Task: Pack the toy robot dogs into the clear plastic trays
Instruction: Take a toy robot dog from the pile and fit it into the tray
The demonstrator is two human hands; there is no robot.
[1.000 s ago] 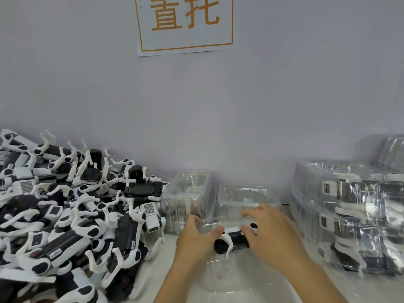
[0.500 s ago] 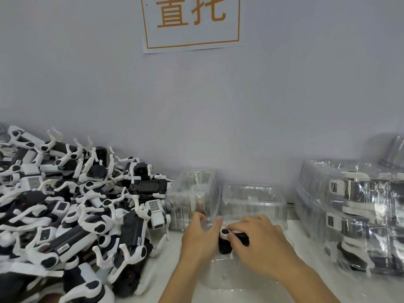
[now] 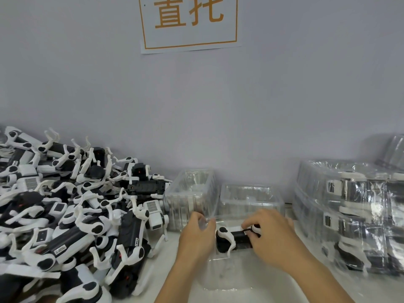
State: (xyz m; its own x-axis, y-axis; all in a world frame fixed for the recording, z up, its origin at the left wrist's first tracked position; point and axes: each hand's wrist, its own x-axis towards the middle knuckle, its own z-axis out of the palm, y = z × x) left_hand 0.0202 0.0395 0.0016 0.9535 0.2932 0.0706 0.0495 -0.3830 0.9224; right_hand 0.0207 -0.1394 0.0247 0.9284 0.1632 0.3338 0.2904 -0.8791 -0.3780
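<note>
Pale grey wall (image 3: 284, 95) behind, with a white sign (image 3: 189, 22) lettered in orange; white tabletop (image 3: 273, 289) below. Since half a second ago: toy dog (image 3: 235, 236) turned more lengthwise, more of its black body exposed between the hands; right hand (image 3: 273, 239) shifted slightly right along it; left hand (image 3: 197, 234) barely moved.

Clear tray (image 3: 225, 272) lying on the table in front — dog set into its far end, near end showing only bare plastic. Left hand curled over the tray's left edge, thumb pinching the clear rim. Right hand fingers bent and clamped on the dog's right end.

Dog: black trunk, white leg shells with black oval joints, small label on top.

Two empty clear trays (image 3: 191, 193) standing just behind the hands against the wall. Stack of packed trays (image 3: 354, 215) at right, black-and-white dogs visible through the film. Heap of loose toy dogs (image 3: 72, 215) at left — tangled legs, some upside down.
</note>
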